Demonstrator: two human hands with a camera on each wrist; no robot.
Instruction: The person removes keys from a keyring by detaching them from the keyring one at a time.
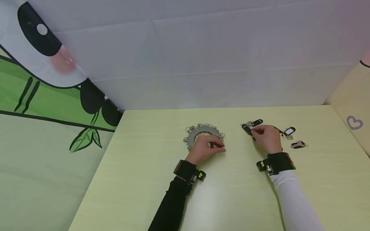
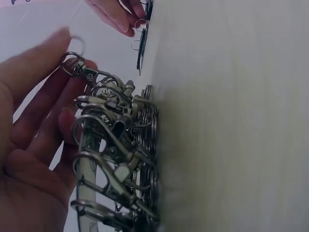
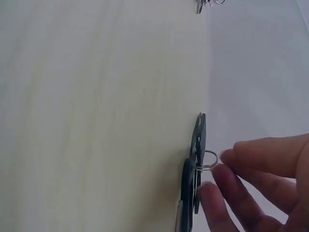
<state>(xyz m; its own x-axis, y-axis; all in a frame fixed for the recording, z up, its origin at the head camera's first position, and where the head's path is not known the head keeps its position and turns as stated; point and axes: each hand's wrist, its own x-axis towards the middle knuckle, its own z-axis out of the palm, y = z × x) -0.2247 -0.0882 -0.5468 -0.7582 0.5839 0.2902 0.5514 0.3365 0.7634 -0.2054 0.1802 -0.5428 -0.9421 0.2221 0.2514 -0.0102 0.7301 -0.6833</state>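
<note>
A grey ring-shaped plate (image 1: 190, 138), its rim crowded with small metal swivel clasps (image 2: 104, 130), lies on the table. My left hand (image 1: 205, 149) is over its near side, thumb and fingers apart. In the left wrist view, one clasp's end loop (image 2: 72, 60) stands close to the fingertips; a thin ring there is blurred, so contact is unclear. My right hand (image 1: 267, 138) hovers beside black key tags (image 1: 246, 129). In the right wrist view, its fingertips are close to a thin wire ring (image 3: 210, 159) on the tags (image 3: 187, 188), without visibly closing on it.
Right of the right hand lie a black tag with a white label (image 1: 289, 131) and a small dark and beige piece (image 1: 298, 144) with a ring. Behind the table (image 1: 225, 195) rises a pale cloth wall (image 1: 202, 57); another panel (image 1: 352, 102) borders its right side.
</note>
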